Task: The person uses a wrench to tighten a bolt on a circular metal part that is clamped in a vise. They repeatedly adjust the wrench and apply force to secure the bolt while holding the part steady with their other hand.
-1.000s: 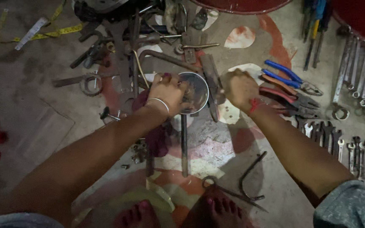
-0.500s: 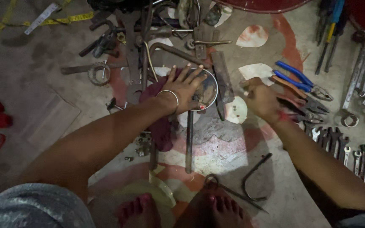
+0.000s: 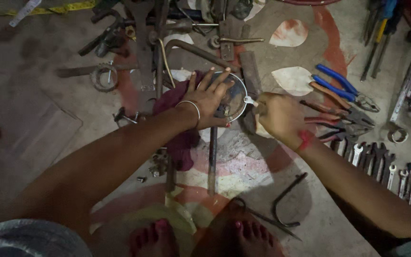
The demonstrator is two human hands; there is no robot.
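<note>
Fingers: left hand (image 3: 210, 102) fingers are spreading flat over the round metal ring (image 3: 236, 97); right hand (image 3: 279, 119) fingers are pinching its small side tab.
Ring: lying on the floor (image 3: 39, 90) between both hands, tab pointing right.
Nearby: maroon cloth (image 3: 179, 123), blue pliers (image 3: 341, 85).

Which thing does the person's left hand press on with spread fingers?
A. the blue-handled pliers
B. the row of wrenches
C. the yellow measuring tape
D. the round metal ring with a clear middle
D: the left hand lies flat with spread fingers on the round ring, while the right hand grips a small part at the ring's right edge.
</note>
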